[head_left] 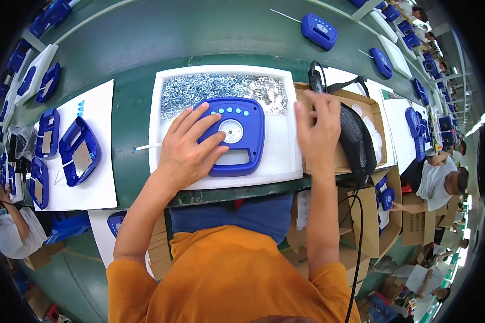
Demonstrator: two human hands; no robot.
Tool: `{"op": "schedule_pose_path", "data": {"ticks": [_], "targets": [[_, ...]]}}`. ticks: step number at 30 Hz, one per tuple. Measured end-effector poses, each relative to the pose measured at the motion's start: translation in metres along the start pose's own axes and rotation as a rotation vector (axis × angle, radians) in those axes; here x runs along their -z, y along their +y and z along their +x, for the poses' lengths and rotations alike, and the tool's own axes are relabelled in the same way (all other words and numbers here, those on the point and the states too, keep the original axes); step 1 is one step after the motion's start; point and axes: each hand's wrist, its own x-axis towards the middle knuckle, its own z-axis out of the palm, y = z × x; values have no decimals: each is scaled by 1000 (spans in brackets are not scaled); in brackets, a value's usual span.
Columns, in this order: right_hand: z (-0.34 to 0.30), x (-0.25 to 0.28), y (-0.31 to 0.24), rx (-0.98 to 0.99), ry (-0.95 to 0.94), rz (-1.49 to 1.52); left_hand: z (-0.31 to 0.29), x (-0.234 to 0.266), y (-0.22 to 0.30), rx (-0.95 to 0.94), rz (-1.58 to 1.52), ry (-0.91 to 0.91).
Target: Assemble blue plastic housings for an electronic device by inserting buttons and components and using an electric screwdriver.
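Observation:
A blue plastic housing [258,121] with a row of light-blue buttons, a round silver disc [231,131] and a rectangular slot lies face up in a white foam tray [226,182]. My left hand [187,145] rests on its left side, fingers spread, thumb near the disc. A thin white strip [147,146] sticks out to the left beside that hand. Small metal washers or nuts [199,89] heap along the tray's far side. My right hand [319,129] is raised over the tray's right edge, near a cardboard box [383,137]; its fingertips are smeared by motion, so anything in them is unclear.
The cardboard box holds white round pieces [373,134], with a black mesh pouch [358,153] across it and a black cable [361,231] hanging down. Opened blue housings [81,153] lie on a white sheet at left. Another blue unit [319,31] sits farther off. Co-workers sit both sides.

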Motion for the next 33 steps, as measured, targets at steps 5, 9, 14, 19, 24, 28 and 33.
{"op": "schedule_pose_path", "data": {"ticks": [5,9,14,19,24,28,33], "targets": [[32,-5,63,-259,-231,-539,3,-4,0,-11,-2,6],[48,-13,74,-317,-415,-673,-1,-6,-4,-13,-12,25],[59,26,61,-456,-56,-361,0,-8,-4,-1,-73,31],[63,75,-11,-616,343,984,-3,-7,-6,6,-78,50],[37,68,-53,-710,43,1461,-5,-8,-5,15,-91,51],[33,40,-92,-457,75,1425,-6,-9,-5,21,-97,63],[36,3,-125,-181,120,1331,-6,-9,-6,19,-113,68]]}}
